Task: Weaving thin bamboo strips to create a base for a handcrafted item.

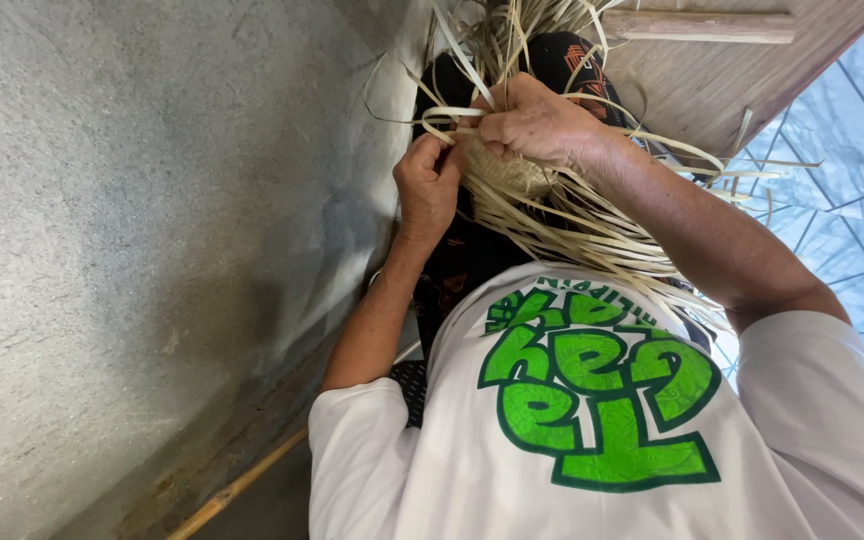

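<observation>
Left hand (pixel 426 185) & right hand (pixel 532 125) are both pinching pale flat straw strips (pixel 592 225) of small woven straw piece (pixel 512 172), grips narrow.

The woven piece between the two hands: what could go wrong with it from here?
1. Many loose strips hang tangled around the woven piece; a finger may catch the wrong one and spoil the pattern.
2. The right hand and the left hand pinch thin strips tightly; one could perhaps crease or split.
3. Long ends trail over the white shirt and may snag.
</observation>
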